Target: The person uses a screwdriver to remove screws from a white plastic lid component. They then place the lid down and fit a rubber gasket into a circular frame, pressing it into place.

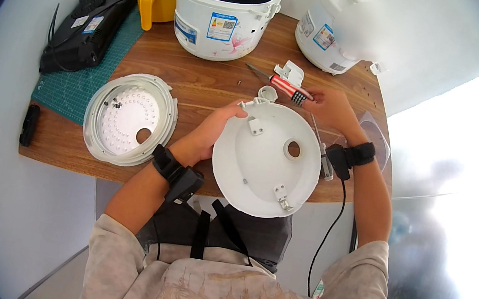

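Note:
My left hand (218,126) grips the upper left rim of a round white plastic rice cooker lid shell (267,172), its hollow inside facing up. The shell has a round hole, small brackets and a hinge part at its edge, and it overhangs the table's front edge. My right hand (326,108) is closed at the handle end of a tool with a red-and-white striped handle (287,87) and a pointed metal tip. A screwdriver (326,165) lies beside the shell, near my right wrist. Above the shell sit a small white round cap (267,94) and a white plastic piece (291,72).
At left a round white inner lid (126,149) holds several small dark parts. Behind stand a white rice cooker body (221,37), a yellow pot (160,7) and another white cooker (323,36). A black case (88,30) rests on a green cutting mat (67,91).

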`<action>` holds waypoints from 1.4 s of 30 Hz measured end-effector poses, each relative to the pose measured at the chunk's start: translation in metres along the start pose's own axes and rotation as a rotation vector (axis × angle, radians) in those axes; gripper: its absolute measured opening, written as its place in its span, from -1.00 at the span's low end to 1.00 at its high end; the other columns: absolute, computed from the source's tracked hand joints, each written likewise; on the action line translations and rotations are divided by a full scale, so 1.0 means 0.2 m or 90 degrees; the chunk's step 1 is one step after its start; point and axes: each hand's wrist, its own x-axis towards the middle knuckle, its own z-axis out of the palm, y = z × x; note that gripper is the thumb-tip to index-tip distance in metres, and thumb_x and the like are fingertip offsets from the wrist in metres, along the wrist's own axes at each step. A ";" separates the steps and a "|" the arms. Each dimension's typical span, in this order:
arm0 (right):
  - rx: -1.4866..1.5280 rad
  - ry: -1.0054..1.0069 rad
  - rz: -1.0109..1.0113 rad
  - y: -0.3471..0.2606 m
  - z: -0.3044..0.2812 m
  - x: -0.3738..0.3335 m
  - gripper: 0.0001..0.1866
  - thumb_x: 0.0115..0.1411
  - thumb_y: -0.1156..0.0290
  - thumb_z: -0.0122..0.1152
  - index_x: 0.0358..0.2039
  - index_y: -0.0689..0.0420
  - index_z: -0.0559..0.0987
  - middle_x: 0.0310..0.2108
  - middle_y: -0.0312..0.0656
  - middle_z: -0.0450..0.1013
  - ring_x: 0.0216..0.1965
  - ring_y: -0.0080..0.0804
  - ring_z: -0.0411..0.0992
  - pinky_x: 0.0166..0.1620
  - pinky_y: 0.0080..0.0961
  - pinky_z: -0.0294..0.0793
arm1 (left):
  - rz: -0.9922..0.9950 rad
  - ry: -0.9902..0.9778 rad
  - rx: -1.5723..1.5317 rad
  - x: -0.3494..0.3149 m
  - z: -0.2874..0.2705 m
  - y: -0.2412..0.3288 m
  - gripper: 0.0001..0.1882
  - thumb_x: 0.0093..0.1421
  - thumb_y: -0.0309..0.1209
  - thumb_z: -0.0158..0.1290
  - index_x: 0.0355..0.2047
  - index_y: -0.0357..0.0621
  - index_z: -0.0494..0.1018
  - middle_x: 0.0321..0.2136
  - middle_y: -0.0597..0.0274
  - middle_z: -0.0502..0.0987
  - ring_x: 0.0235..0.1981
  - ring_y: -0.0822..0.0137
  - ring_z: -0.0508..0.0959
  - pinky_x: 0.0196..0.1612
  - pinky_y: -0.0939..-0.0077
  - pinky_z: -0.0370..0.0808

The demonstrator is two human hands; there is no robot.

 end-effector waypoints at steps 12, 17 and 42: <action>0.321 0.422 -0.078 -0.45 -0.32 -0.49 -0.81 0.34 0.47 -0.07 -0.08 0.24 0.40 -0.40 -0.17 0.56 -0.48 -0.51 0.56 -0.45 -0.63 0.52 | -0.001 -0.013 0.003 0.00 -0.01 0.01 -0.55 0.34 -0.27 -0.14 0.19 -0.15 0.29 0.02 0.12 0.50 -0.01 0.29 0.57 0.08 0.32 0.52; 0.186 0.343 -0.115 -0.59 -0.22 -0.57 -0.83 0.21 0.51 0.05 -0.17 0.21 0.44 -0.48 -0.18 0.52 -0.50 -0.54 0.54 -0.46 -0.62 0.48 | 0.032 0.001 0.033 0.00 0.01 0.00 -0.50 0.36 -0.28 -0.14 0.27 -0.15 0.23 0.10 0.09 0.45 0.04 0.27 0.55 0.11 0.31 0.52; 0.076 0.266 -0.200 -0.66 -0.11 -0.46 -0.81 0.12 0.51 0.12 -0.22 0.14 0.43 -0.58 -0.22 0.48 -0.67 -0.58 0.35 -0.53 -0.57 0.39 | 0.040 0.009 0.018 0.00 0.01 -0.01 -0.55 0.37 -0.28 -0.15 0.22 -0.16 0.24 0.01 0.11 0.48 0.01 0.33 0.54 0.06 0.39 0.51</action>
